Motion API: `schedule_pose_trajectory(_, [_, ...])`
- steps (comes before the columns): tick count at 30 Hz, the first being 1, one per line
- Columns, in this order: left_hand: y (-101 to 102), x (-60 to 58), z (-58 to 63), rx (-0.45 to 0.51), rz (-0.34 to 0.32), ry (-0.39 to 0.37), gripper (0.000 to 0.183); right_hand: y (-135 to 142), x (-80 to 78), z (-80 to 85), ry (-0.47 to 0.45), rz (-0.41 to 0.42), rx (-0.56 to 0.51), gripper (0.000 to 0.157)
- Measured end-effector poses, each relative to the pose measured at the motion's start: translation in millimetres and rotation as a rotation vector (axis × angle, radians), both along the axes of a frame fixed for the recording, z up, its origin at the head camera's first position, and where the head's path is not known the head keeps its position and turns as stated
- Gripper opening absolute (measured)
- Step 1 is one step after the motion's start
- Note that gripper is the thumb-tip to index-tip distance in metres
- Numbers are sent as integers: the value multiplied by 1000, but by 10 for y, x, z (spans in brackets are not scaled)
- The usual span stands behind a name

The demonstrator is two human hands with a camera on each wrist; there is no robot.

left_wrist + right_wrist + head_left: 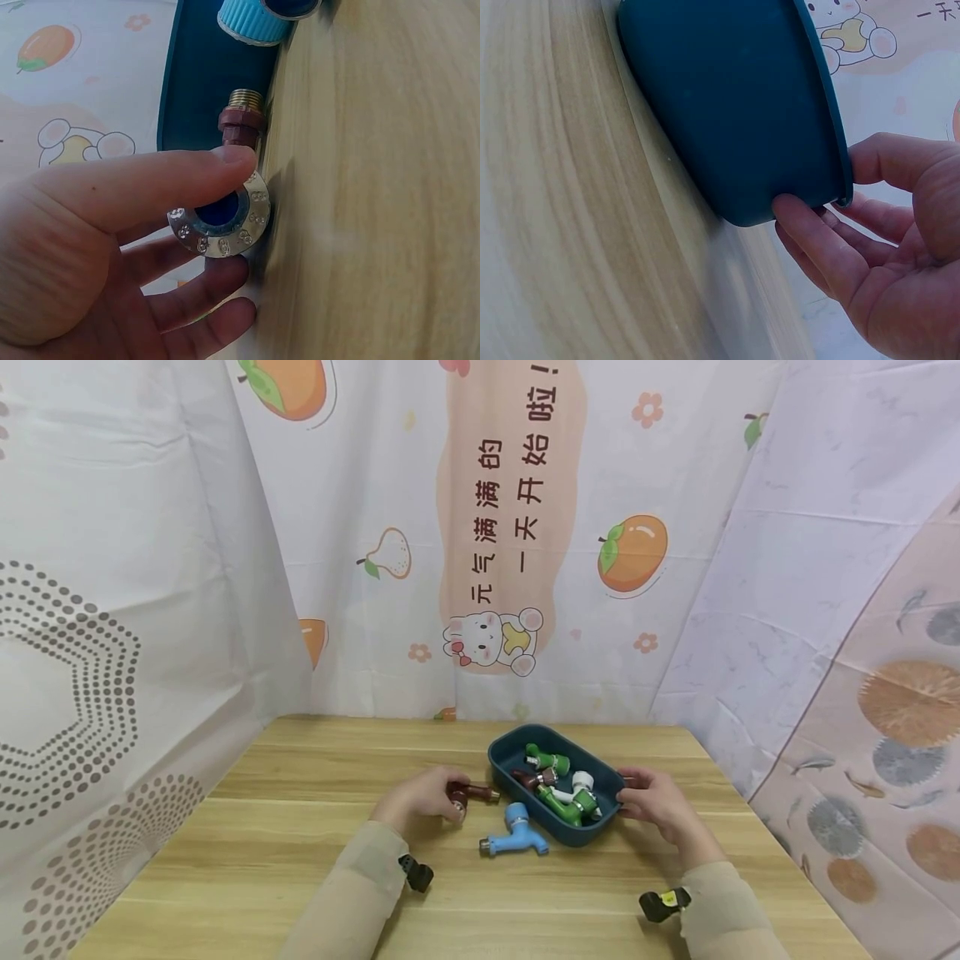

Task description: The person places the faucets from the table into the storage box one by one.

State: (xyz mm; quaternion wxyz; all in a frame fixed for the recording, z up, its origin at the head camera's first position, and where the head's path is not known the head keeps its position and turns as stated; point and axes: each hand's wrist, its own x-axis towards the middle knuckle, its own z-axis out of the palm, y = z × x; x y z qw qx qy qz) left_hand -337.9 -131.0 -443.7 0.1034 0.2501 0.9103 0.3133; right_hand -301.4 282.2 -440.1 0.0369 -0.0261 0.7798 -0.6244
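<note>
My left hand (426,795) pinches a dark red faucet (477,791) between thumb and fingers, low over the table and left of the basin. In the left wrist view, the faucet's round metal ring (256,214) faces the camera, and its brass threaded end (245,98) points toward the basin. My right hand (651,797) grips the right end of a dark teal basin (573,835), its fingers at the rim and outer wall. Inside the basin lie two green faucets (553,765), a dark red one (531,778) and a white one (582,782).
A light blue faucet (516,837) lies on the wooden table (315,827) in front of the basin, between my hands. Printed curtains (375,635) hang behind the table and along both sides.
</note>
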Motion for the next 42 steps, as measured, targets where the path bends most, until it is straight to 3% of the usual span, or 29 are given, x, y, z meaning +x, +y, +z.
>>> schedule_pose_trajectory(30, [0,-1,-11,23,33,-37,64,14,-8,-17,-2,-4,4,57])
schedule_pose_trajectory(42, [-47,-27,-17,32,57,7,73,20,-16,-16,3,7,12,56])
